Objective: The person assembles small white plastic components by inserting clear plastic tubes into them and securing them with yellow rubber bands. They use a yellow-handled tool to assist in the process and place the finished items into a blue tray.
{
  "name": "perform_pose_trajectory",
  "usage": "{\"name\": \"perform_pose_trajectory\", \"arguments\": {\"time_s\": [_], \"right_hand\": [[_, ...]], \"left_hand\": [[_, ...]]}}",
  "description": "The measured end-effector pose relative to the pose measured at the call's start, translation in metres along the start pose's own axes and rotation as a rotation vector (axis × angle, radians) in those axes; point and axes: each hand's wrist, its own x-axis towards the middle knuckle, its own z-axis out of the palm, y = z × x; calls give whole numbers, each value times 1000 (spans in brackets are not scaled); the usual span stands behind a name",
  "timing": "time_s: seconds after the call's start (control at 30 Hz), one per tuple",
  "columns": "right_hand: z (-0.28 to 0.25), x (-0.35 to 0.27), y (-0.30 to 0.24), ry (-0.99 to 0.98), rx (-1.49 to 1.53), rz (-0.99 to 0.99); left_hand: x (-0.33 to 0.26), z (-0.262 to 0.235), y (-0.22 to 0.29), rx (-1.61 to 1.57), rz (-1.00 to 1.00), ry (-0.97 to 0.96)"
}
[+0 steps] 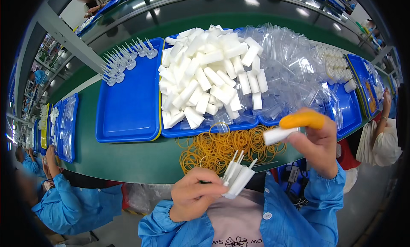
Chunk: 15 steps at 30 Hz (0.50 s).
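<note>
From the head camera, the person's left hand (194, 193) is clenched around a small bundle of white applicators (237, 178), thin stems pointing up, held close to the chest just off the near edge of the green table (128, 161). The right hand (318, 142), an orange cot (304, 119) on its forefinger, pinches a single white tube (277, 135) between finger and thumb, raised to the right of the bundle and apart from it.

On the table just beyond both hands lies a loose heap of yellow rubber bands (222, 146). Behind that, a blue tray (205, 129) carries a tall pile of white tubes (209, 74), with a drift of clear plastic bags (290, 67) spilling rightward over the neighbouring tray. To the left, another blue tray (128, 106) is mostly bare, with a row of clear-stemmed pieces (126, 59) along its far corner.

A co-worker's blue sleeve (64, 200) shows at the lower left, beside more blue trays (68, 123).
</note>
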Motion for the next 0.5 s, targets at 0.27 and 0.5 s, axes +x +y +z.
{"name": "perform_pose_trajectory", "arguments": {"time_s": [0.27, 0.5], "right_hand": [[12, 8, 16, -201, 239, 148], [11, 12, 23, -409, 324, 270]], "left_hand": [[9, 6, 9, 95, 175, -127], [15, 3, 11, 258, 286, -264]]}}
